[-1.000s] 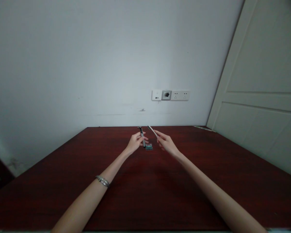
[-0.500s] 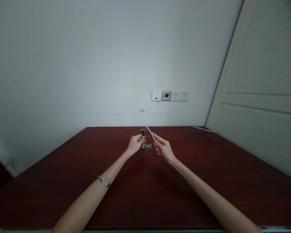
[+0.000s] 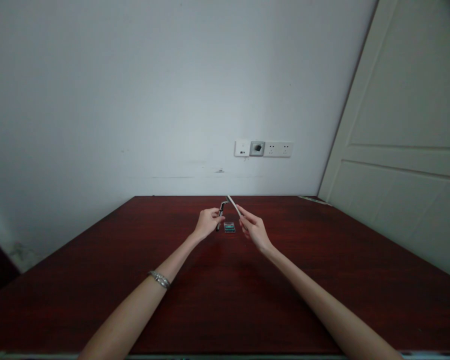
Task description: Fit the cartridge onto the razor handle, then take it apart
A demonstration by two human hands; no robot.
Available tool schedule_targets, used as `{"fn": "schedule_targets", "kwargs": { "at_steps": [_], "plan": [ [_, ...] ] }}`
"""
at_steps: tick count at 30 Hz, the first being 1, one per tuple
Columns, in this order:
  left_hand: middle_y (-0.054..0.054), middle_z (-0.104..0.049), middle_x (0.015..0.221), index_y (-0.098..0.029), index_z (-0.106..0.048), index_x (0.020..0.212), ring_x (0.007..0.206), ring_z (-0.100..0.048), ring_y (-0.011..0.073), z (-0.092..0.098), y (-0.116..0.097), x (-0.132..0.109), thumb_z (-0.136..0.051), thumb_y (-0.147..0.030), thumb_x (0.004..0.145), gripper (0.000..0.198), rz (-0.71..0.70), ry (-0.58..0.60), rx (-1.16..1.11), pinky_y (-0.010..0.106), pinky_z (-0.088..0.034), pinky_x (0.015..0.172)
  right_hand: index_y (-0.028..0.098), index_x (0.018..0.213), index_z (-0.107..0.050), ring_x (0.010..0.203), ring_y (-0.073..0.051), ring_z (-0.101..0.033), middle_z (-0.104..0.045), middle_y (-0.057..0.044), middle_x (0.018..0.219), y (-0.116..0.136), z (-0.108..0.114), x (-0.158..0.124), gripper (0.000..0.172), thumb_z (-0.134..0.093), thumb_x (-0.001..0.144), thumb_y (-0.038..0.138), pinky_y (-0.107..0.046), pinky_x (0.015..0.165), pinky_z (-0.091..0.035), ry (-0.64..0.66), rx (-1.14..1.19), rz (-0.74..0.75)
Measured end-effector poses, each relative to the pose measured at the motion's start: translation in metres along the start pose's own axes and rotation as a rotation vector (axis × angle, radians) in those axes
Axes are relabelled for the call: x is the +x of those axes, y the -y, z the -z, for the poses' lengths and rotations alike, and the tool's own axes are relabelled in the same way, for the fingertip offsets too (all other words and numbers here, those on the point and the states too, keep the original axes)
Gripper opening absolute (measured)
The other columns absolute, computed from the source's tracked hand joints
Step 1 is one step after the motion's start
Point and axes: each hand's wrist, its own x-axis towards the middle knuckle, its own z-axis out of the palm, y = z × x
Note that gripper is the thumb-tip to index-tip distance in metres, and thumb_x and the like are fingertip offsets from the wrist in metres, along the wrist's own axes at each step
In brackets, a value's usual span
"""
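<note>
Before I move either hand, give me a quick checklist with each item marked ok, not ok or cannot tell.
1. Razor in the left hand's grip: ok, held by the handle, head end up.
2. White brush in the right hand's grip: ok, slanting up toward the razor.
3. A hand free: not ok, each holds something.
4. Upper ends of razor and brush apart: cannot tell, they nearly meet in this view.
5. Small clear case on the table: ok, between the hands.
6. Case lid closed: cannot tell, too small.

Razor (image 3: 222, 206) black and silver, brush (image 3: 234, 205) white — case (image 3: 229, 228) clear with teal — tabletop (image 3: 225, 300) dark red-brown, streaked.
</note>
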Motion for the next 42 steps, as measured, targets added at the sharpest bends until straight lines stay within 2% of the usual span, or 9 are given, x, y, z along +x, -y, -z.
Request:
{"fn": "schedule_targets", "kwargs": {
  "at_steps": [5,8,10,13,23,27,33,38,42],
  "plan": [
    [0.004,-0.069,0.073,-0.017,-0.069,0.080,0.065,-0.062,0.0157,0.003,0.001,0.000,-0.065,-0.026,0.067,0.016,-0.036,-0.057,0.272,0.023,-0.043,0.061,0.021,0.125,-0.050,0.044,-0.007,-0.035,-0.049,0.003,0.059,-0.008,0.008,0.003,0.050,-0.049,0.079,0.039,-0.019,0.040,-0.030,-0.096,-0.260,0.138],
    [0.004,-0.069,0.072,-0.019,-0.070,0.082,0.064,-0.061,0.0157,0.005,-0.001,-0.001,-0.065,-0.030,0.067,0.019,0.000,-0.105,0.380,0.023,-0.040,0.059,0.023,0.121,-0.055,0.063,-0.013,-0.052,-0.063,-0.003,0.079,-0.009,0.012,0.003,0.042,-0.045,0.082,0.035,-0.025,0.059,-0.043,-0.083,-0.467,0.286],
    [0.004,-0.069,0.073,-0.020,-0.070,0.083,0.065,-0.061,0.0156,0.005,-0.002,-0.001,-0.065,-0.032,0.068,0.020,0.003,-0.121,0.396,0.022,-0.039,0.059,0.022,0.120,-0.056,0.078,-0.017,-0.056,-0.065,-0.005,0.094,-0.011,0.014,0.003,0.041,-0.043,0.083,0.033,-0.029,0.072,-0.044,-0.074,-0.558,0.357],
    [0.003,-0.068,0.069,-0.019,-0.070,0.083,0.063,-0.061,0.0150,0.006,-0.003,-0.001,-0.064,-0.031,0.068,0.021,0.003,-0.120,0.348,0.022,-0.039,0.058,0.021,0.120,-0.056,0.087,-0.019,-0.057,-0.065,-0.007,0.100,-0.014,0.018,0.005,0.040,-0.041,0.083,0.032,-0.032,0.079,-0.043,-0.084,-0.603,0.366],
    [0.002,-0.066,0.060,-0.015,-0.070,0.077,0.054,-0.059,0.0150,0.003,-0.006,-0.002,-0.064,-0.032,0.066,0.021,0.002,-0.095,0.205,0.022,-0.040,0.052,0.022,0.121,-0.054,0.075,-0.017,-0.055,-0.065,-0.005,0.089,-0.011,0.011,0.000,0.040,-0.041,0.084,0.033,-0.030,0.073,-0.044,-0.070,-0.562,0.364],
    [0.002,-0.065,0.057,-0.014,-0.070,0.079,0.052,-0.058,0.0150,0.002,-0.008,-0.002,-0.063,-0.030,0.067,0.021,0.010,-0.057,0.143,0.022,-0.041,0.051,0.021,0.119,-0.057,0.077,-0.019,-0.053,-0.064,-0.006,0.087,-0.008,0.015,0.001,0.041,-0.043,0.083,0.035,-0.031,0.072,-0.044,-0.126,-0.522,0.339],
    [0.004,-0.067,0.063,-0.013,-0.069,0.080,0.058,-0.062,0.0170,0.001,-0.010,-0.002,-0.064,-0.028,0.066,0.020,0.037,-0.038,0.070,0.023,-0.045,0.053,0.023,0.121,-0.055,0.067,-0.015,-0.051,-0.061,-0.003,0.078,-0.009,0.016,0.001,0.040,-0.042,0.084,0.034,-0.028,0.067,-0.042,-0.039,-0.551,0.385],
    [0.005,-0.066,0.066,-0.011,-0.064,0.080,0.056,-0.063,0.0165,0.004,-0.017,-0.006,-0.064,-0.026,0.067,0.020,0.166,0.073,-0.150,0.024,-0.047,0.049,0.018,0.116,-0.059,0.075,-0.017,-0.055,-0.066,-0.006,0.093,-0.012,0.032,0.011,0.041,-0.046,0.082,0.036,-0.029,0.071,-0.044,-0.121,-0.532,0.375],
    [0.008,-0.066,0.069,-0.011,-0.058,0.079,0.054,-0.063,0.0168,0.008,-0.024,-0.009,-0.064,-0.031,0.068,0.024,0.293,0.194,-0.367,0.025,-0.049,0.046,0.014,0.114,-0.060,0.065,-0.016,-0.055,-0.067,-0.005,0.078,0.001,0.047,0.021,0.045,-0.046,0.081,0.041,-0.028,0.065,-0.044,-0.149,-0.603,0.371]
  ]
}}
